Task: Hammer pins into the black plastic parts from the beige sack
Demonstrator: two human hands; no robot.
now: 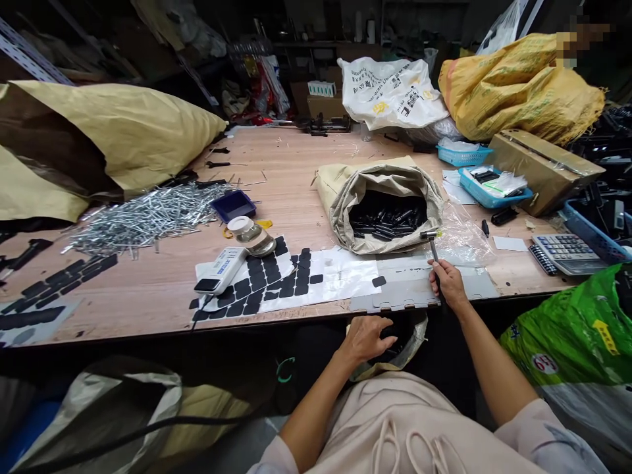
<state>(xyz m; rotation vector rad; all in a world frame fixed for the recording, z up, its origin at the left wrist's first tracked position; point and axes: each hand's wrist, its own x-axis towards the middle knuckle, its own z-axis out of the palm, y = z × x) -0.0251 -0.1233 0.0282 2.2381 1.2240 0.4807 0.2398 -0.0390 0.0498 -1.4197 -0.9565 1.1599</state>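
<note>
My right hand [450, 284] is wrapped round the dark handle of a small hammer [434, 249] at the table's front edge. The hammer's metal head, with a yellowish end, points up beside the rolled rim of a beige sack [330, 187]. That sack lies on its side, and many black, slender pieces [388, 220] show in its mouth. Below the edge, my left hand [366, 339] hangs over a second open sack [417, 342] by my lap. Its thumb and forefinger are apart, and nothing shows between them; the other fingers are partly hidden.
To the left lie a heap of metal rods [148, 214], a dark blue tray [234, 205], a jar [254, 238] and sheets of black stickers [251, 289]. A calculator [565, 253], blue baskets [494, 191] and a cardboard box [540, 168] stand at right. A green sack [567, 336] flanks my right arm.
</note>
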